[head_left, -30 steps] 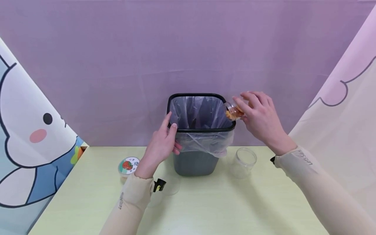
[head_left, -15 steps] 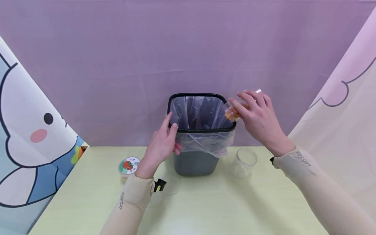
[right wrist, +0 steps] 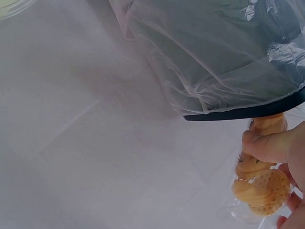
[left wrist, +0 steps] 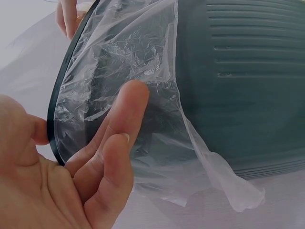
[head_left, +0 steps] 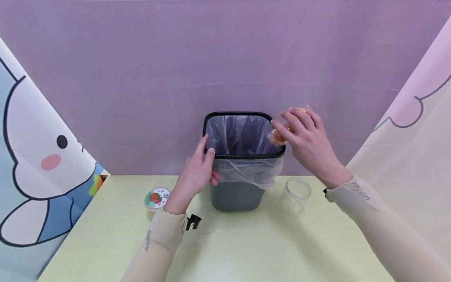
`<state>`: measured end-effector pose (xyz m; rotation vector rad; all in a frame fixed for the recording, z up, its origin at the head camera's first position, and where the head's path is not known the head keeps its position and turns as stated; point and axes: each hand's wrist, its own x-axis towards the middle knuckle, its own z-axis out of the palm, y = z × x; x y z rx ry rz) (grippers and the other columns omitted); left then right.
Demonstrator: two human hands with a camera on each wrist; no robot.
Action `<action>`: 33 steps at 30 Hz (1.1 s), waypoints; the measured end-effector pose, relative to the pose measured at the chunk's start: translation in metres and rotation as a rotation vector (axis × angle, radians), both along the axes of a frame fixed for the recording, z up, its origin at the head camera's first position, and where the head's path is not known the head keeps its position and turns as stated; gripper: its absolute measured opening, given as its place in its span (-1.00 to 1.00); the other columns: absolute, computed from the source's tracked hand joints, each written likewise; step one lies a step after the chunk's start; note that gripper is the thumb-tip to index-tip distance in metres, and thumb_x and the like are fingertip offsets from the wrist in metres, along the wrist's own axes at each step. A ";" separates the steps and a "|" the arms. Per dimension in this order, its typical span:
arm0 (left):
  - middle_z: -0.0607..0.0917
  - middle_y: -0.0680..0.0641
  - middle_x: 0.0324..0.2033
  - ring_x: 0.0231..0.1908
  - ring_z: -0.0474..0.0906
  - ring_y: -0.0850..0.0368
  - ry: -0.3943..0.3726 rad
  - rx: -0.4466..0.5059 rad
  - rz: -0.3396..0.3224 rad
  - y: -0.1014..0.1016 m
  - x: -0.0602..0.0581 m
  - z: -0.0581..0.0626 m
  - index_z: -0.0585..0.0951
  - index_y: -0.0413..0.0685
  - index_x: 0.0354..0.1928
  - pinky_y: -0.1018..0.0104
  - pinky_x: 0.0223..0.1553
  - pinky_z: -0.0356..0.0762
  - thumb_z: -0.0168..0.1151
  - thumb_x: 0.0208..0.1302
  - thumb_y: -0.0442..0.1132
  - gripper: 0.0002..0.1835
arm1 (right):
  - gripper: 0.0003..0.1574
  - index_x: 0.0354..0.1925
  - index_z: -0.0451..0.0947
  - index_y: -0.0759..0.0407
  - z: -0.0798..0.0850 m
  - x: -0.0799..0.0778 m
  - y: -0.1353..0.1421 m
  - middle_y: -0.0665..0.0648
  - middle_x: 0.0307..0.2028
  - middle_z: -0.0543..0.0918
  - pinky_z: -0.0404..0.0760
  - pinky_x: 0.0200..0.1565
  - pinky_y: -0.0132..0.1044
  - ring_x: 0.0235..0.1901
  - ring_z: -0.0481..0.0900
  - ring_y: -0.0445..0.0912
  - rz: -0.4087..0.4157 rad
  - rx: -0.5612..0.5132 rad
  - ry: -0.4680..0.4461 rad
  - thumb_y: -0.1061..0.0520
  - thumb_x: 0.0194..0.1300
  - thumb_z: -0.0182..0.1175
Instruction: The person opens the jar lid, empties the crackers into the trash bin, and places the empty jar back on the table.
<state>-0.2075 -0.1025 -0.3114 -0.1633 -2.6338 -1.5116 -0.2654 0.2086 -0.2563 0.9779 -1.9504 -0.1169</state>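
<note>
A grey trash can (head_left: 236,197) with a black rim and a clear bag liner (head_left: 260,168) stands against the back wall. My left hand (head_left: 197,170) holds its front left rim, thumb on the inner side and fingers outside against the liner. My right hand (head_left: 308,137) grips a clear jar (head_left: 276,137) of round cookies (right wrist: 270,191) at the can's right rim. That jar is tilted, mouth low over the opening and base raised. In the right wrist view the cookies, dotted with holes, lie along the jar behind my thumb (right wrist: 259,145).
On the table (head_left: 246,250), an empty clear jar (head_left: 296,196) stands open right of the can. A lidded tub (head_left: 157,199) with a red picture on its lid sits left, partly behind my wrist. Thin clear discs (head_left: 208,222) lie near my left cuff.
My right hand has shifted slightly left and tipped the jar more steeply, its base rising and its mouth moving further over the can. The left hand keeps its place on the rim.
</note>
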 end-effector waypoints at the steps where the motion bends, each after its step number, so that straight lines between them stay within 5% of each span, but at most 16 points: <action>1: 0.71 0.00 -0.60 -0.65 0.66 0.10 0.001 0.000 0.000 0.000 0.000 0.000 -0.15 0.54 0.56 0.05 -0.14 0.54 -0.28 0.56 0.19 -0.38 | -0.21 0.22 0.54 0.11 0.000 0.000 0.000 0.31 0.20 0.49 0.16 0.32 0.25 0.24 0.35 0.25 0.000 0.004 0.006 0.55 0.02 0.20; 20: 0.71 0.00 -0.60 -0.65 0.65 0.09 -0.011 -0.009 0.005 0.000 0.000 0.000 -0.15 0.53 0.56 0.04 -0.13 0.54 -0.27 0.57 0.17 -0.38 | -0.35 0.22 0.54 0.13 -0.003 -0.002 0.000 0.34 0.16 0.51 0.25 0.18 0.30 0.19 0.37 0.29 -0.004 -0.019 0.028 0.49 0.20 0.04; 24: 0.71 0.00 -0.61 -0.65 0.65 0.10 -0.006 -0.010 0.006 0.000 0.000 -0.001 -0.15 0.53 0.56 0.03 -0.11 0.54 -0.28 0.57 0.17 -0.38 | -0.39 0.20 0.54 0.13 -0.007 -0.001 0.003 0.36 0.08 0.54 0.33 0.01 0.27 0.08 0.42 0.32 -0.024 -0.082 0.041 0.40 0.16 0.22; 33: 0.71 0.00 -0.61 -0.65 0.65 0.09 0.001 -0.001 0.005 0.000 0.000 -0.002 -0.13 0.52 0.56 0.03 -0.12 0.55 -0.28 0.57 0.17 -0.39 | -0.07 0.24 0.49 0.22 -0.014 0.004 0.012 0.36 0.04 0.55 0.41 -0.19 0.21 -0.05 0.43 0.33 -0.123 -0.142 -0.006 0.24 -0.17 0.57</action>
